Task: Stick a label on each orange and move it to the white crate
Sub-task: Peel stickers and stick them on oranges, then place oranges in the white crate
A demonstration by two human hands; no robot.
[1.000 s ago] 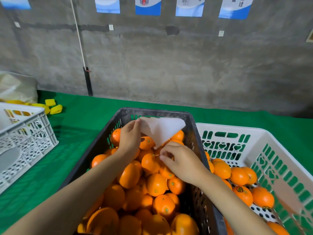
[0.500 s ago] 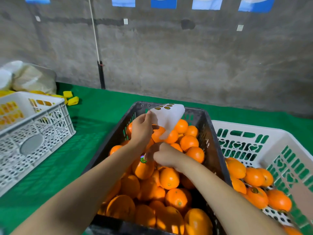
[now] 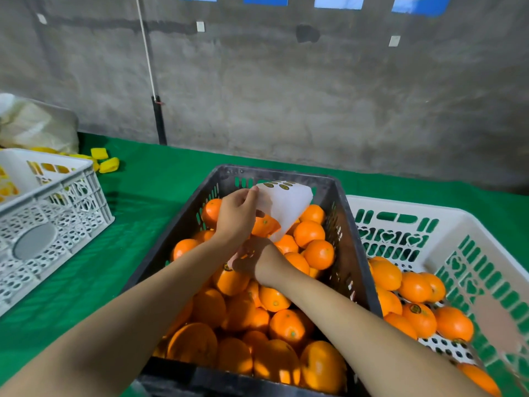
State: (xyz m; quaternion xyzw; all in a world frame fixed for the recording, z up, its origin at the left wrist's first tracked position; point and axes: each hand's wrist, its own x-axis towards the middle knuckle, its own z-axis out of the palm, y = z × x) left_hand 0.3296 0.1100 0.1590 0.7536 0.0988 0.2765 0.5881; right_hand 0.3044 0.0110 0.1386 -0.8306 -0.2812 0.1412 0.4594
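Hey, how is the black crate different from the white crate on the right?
The black crate is piled nearly full with oranges; the white crate holds far fewer, its holed floor showing. The black crate's walls have plain slots; the white crate's have heart cut-outs too. Both sit on the green cloth.

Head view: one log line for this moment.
step: labelling | left hand: holds label sheet over black crate | right hand: at orange beneath left wrist, grip unclear | white crate: partly filled

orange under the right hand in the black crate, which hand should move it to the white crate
Right. The right hand touches that round orange and lies nearer the white slotted plastic crate; the left hand is pinching the white label sheet.
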